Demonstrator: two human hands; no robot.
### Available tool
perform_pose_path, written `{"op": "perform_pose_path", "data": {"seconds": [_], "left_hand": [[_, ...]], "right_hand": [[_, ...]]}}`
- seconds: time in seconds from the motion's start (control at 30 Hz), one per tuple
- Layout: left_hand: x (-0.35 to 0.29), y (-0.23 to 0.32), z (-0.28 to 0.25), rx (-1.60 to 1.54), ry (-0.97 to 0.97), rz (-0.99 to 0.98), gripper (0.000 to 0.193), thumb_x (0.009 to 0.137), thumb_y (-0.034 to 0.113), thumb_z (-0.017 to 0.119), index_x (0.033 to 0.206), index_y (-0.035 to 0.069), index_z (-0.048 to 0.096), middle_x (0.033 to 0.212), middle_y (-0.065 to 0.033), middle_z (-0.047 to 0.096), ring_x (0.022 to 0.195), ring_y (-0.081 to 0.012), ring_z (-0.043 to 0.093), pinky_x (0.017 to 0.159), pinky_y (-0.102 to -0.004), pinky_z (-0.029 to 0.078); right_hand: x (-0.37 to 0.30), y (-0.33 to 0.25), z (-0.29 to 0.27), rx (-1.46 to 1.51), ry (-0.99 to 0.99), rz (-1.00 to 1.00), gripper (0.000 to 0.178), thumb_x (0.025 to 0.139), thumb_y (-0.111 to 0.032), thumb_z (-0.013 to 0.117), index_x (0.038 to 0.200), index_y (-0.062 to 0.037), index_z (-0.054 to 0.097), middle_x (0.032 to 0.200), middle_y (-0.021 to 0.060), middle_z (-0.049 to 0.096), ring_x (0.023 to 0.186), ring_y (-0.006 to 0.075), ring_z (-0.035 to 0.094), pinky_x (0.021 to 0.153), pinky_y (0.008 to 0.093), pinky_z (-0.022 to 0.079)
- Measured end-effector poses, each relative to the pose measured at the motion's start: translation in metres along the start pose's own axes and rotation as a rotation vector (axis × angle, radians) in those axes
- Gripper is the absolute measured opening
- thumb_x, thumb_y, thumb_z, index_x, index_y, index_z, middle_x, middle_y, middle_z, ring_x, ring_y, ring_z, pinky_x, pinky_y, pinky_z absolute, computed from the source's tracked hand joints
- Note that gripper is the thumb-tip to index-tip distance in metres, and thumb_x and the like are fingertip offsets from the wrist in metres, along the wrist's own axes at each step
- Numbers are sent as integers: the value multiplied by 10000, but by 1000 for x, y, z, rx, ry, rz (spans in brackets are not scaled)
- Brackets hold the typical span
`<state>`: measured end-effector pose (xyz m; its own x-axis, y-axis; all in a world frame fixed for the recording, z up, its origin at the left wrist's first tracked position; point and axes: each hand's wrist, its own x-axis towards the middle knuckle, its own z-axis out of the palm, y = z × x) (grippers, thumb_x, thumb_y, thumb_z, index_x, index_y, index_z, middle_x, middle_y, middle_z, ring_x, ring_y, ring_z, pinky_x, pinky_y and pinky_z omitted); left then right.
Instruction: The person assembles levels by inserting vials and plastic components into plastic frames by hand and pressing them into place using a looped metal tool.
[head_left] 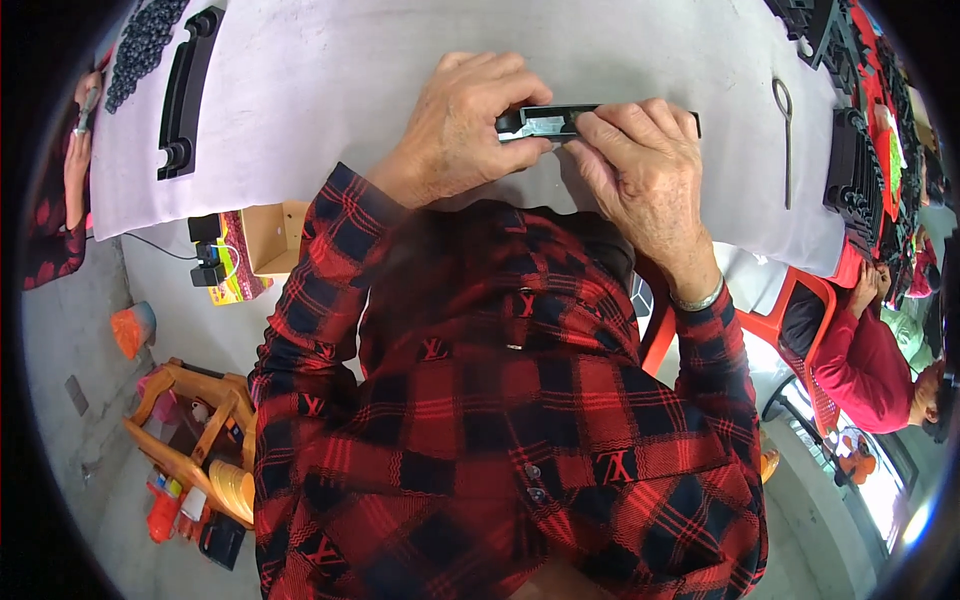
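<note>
A long black plastic part (568,113) with a hollow, partly shiny inside lies crosswise between my hands at the near part of the table. My left hand (455,120) grips its left end, fingers on the far side and thumb on the near side. My right hand (648,165) is closed over its right half, with thumb and fingertips together near the part's middle. Whether those fingertips pinch something small is hidden. A similar black part (185,95) with a round knob at each end rests on the cloth to the left.
A heap of small black round pieces (142,50) lies at the far left of the white-covered table (330,60). On the right are a looped metal rod (787,140) and stacked black parts (850,170). A co-worker's hand (78,150) is at the left edge; another person (860,360) sits right.
</note>
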<state>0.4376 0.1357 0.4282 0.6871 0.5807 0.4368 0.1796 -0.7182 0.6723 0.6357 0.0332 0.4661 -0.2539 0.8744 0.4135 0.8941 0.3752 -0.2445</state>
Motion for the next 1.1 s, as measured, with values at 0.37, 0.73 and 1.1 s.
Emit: {"op": "perform_pose_path", "data": {"seconds": [0.37,0.73,1.1], "left_hand": [[4,0,-2,37,8,29,302,697,172,826,933,83,660,781,-18,539,721,-208,542,782,-348,404],[0,1,0,43,-4,5,267,709,190,808,903,97,650,790,-12,553,758,-209,569,806,-364,405],[1,0,0,55,-2,24,296,695,181,822,916,76,656,790,-15,547,719,-199,544,785,-344,401]], "right_hand": [[12,4,-6,-21,-145,-50,138,784,-177,771,881,-110,698,854,4,573,867,227,577,759,361,455],[-21,19,-21,118,201,208,148,794,-82,792,936,-85,752,908,31,719,832,223,626,776,345,480],[-15,18,1,127,86,101,320,780,-112,771,1095,-125,713,908,14,690,863,232,593,793,368,458]]}}
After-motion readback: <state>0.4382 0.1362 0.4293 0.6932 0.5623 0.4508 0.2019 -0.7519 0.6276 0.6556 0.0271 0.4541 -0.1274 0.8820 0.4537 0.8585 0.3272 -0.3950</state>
